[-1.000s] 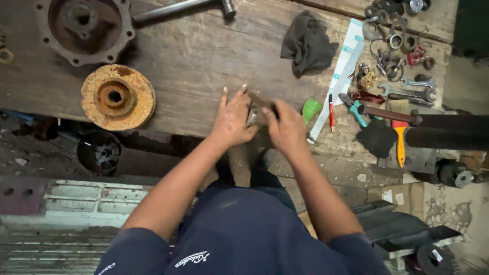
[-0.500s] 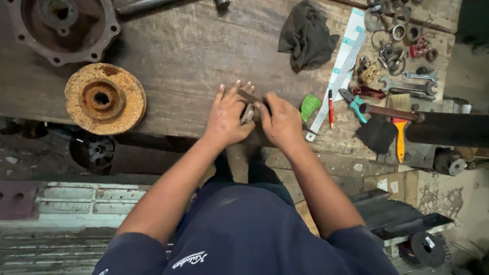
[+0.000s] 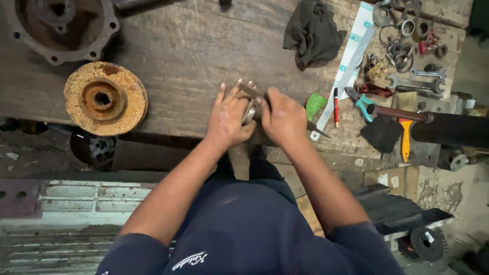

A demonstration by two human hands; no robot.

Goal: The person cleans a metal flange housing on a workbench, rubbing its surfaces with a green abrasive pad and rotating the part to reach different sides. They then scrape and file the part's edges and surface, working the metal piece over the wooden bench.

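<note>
Left hand grips metal ring; right hand grasps caliper across it. Best: keep ring steady over table, caliper square.

Metal ring: mostly hidden between the hands.
Flanged housing: cut off at upper left edge.
Small parts, upper right: too small to tell.

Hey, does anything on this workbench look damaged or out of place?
Yes. The round flanged metal disc at the left of the wooden bench is coated in orange rust. The dark crumpled rag lies loose, and small rings and spanners are scattered top right.
</note>
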